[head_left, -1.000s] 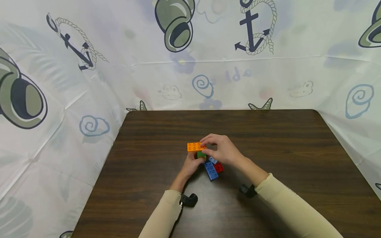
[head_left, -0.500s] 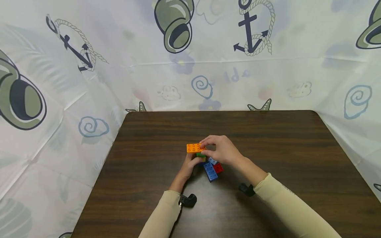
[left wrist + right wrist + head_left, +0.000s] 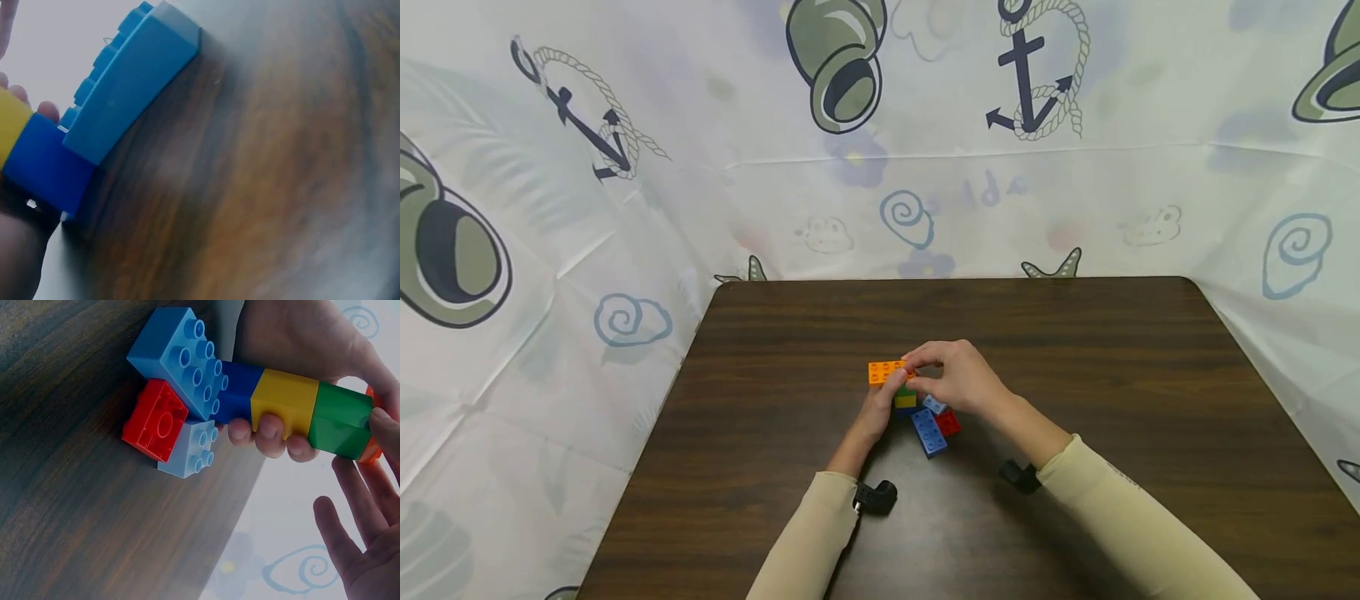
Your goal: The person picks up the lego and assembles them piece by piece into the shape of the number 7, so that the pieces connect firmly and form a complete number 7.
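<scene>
A tower of building bricks stands on the table: dark blue (image 3: 239, 390) at the bottom, then yellow (image 3: 286, 400), green (image 3: 342, 419) and a long orange brick (image 3: 882, 372) crosswise on top. My left hand (image 3: 871, 415) holds the tower, its fingers curled round the far side and its thumb up against the orange brick. With thumb and fingers, my right hand (image 3: 958, 379) pinches the orange brick's right end; the other fingers are spread in the right wrist view. The left wrist view catches only the tower's lower bricks.
Close to the tower's right lie a blue eight-stud brick (image 3: 929, 433), a light blue brick (image 3: 935, 405) and a red brick (image 3: 950, 423) on its side. The dark wooden table (image 3: 1075, 350) ends at a patterned cloth (image 3: 760, 208) behind.
My left thumb has moved up from the tower's lower bricks to the orange brick, and the yellow brick now shows. The right hand keeps its place on the orange brick.
</scene>
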{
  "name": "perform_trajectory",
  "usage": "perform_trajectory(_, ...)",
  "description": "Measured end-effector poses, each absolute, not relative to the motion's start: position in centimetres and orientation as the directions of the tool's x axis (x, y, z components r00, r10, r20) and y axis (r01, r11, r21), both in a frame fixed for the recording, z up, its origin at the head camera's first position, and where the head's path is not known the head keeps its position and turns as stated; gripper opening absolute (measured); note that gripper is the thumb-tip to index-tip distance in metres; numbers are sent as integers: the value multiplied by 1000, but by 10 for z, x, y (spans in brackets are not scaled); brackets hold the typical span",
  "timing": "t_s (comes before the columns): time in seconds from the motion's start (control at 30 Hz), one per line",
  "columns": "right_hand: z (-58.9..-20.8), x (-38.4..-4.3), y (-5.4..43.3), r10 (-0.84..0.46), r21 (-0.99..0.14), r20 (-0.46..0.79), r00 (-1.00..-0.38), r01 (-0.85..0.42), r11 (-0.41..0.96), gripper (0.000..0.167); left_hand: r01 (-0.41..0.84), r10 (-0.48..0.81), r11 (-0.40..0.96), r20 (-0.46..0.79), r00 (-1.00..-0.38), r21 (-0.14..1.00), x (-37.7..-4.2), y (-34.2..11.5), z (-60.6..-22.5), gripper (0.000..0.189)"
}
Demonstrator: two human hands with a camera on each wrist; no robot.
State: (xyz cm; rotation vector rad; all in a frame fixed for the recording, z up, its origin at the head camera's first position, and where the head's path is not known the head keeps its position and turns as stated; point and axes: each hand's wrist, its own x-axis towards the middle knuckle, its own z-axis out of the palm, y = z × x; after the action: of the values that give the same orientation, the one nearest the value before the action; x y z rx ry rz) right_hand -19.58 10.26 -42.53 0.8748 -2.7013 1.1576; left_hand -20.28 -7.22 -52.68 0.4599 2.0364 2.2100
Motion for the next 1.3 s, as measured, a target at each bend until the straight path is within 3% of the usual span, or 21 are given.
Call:
perform_trajectory(0.23,-427,-196,103,-473,-630,290,-832,-538,560,23,211,264,-122,237,-935,970,-206,-68,-533,60)
perform_trajectory(0.33,-427,-196,103,-469,-621,291,-834,-537,570,23,200,262,-105,221,-939,974,-206,-69,-534,61)
perform_trajectory(0.6,-429,-194,103,-460,-621,290,-839,-530,577,22,123,296,-95,146,-944,988,-203,-72,-522,37)
perform_trajectory(0.8,-429,-194,103,-459,-629,302,-835,-537,562,22,159,320,-87,178,-931,983,-193,-74,-501,37)
perform_trajectory(1.3,-433,-191,112,-490,-753,303,-818,-520,403,30,79,339,-26,83,-937,997,-188,-80,-491,40)
